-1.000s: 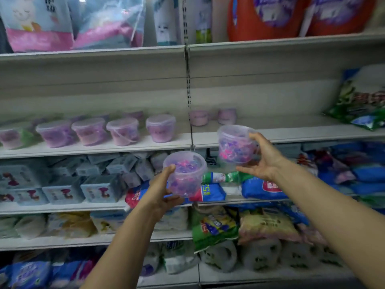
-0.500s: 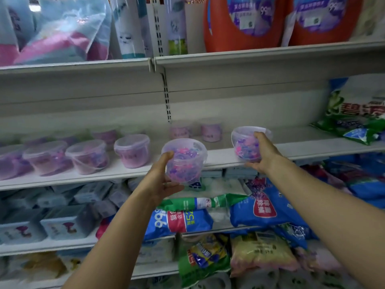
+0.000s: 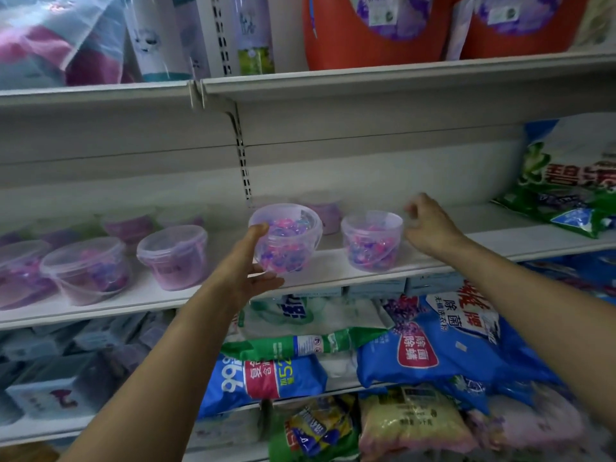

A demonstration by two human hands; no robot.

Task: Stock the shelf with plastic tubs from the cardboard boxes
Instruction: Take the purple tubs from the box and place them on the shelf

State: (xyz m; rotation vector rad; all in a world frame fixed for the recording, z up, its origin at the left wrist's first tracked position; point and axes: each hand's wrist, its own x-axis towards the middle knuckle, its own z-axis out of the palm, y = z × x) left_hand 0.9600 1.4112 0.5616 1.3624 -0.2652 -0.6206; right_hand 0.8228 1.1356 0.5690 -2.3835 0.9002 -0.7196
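My left hand (image 3: 248, 265) grips a clear plastic tub (image 3: 288, 236) of pink and purple beads, held at the front edge of the white shelf (image 3: 333, 275). A second tub like it (image 3: 371, 240) stands on the shelf just to the right. My right hand (image 3: 430, 226) hovers beside that tub, fingers loosely spread, holding nothing. Further left on the same shelf stands a row of lidded tubs (image 3: 173, 256), with more tubs (image 3: 328, 213) at the back. No cardboard box is in view.
Green and blue detergent bags (image 3: 566, 181) lie on the shelf's right end. Orange jugs (image 3: 373, 28) and refill pouches fill the shelf above. Blue and green bags (image 3: 443, 341) and grey boxes (image 3: 60, 385) crowd the shelves below.
My right hand set its tub down on the shelf and let go, drawing back to the right. My left hand carried its tub up and forward to the shelf edge.
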